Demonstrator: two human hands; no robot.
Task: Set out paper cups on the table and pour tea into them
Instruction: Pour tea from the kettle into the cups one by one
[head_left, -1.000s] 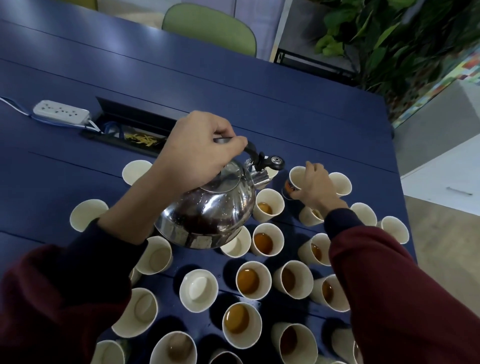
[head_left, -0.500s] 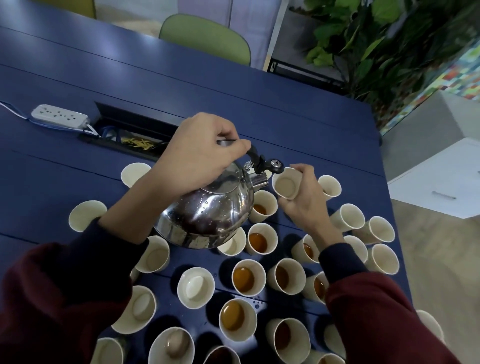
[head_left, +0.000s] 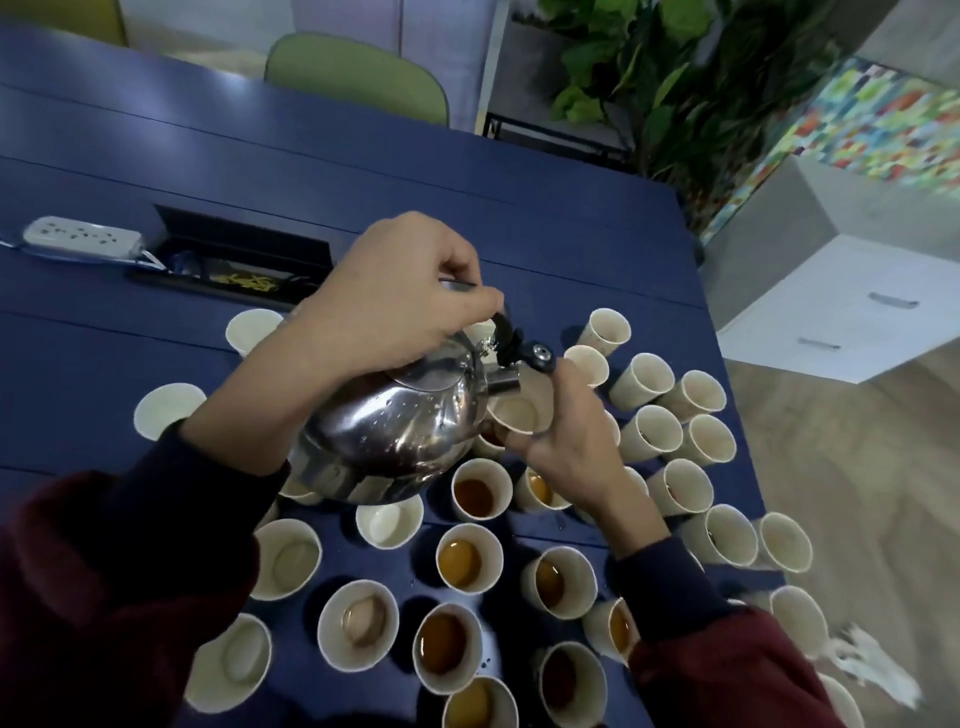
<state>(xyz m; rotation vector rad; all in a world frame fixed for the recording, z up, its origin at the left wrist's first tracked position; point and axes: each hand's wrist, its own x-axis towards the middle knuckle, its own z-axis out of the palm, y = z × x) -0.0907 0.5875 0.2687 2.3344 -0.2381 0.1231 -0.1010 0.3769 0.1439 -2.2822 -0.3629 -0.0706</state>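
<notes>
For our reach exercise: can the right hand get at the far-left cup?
Probably not: the right hand holds a cup at the spout, and the kettle and left arm block the far-left cup.

A dark blue plank bench (head_left: 260, 156) fills the view, with a green chair (head_left: 358, 78) at its far edge. Beyond its corner stand leafy plants (head_left: 649, 67) and a multicoloured panel (head_left: 857, 124), perhaps a tiled mural. A white drawer cabinet (head_left: 841, 306) sits on the pale wooden floor (head_left: 857, 467). The light is dim.

Silver kettle (head_left: 395, 431), cream cups (head_left: 470, 558), blue table (head_left: 311, 171).
</notes>
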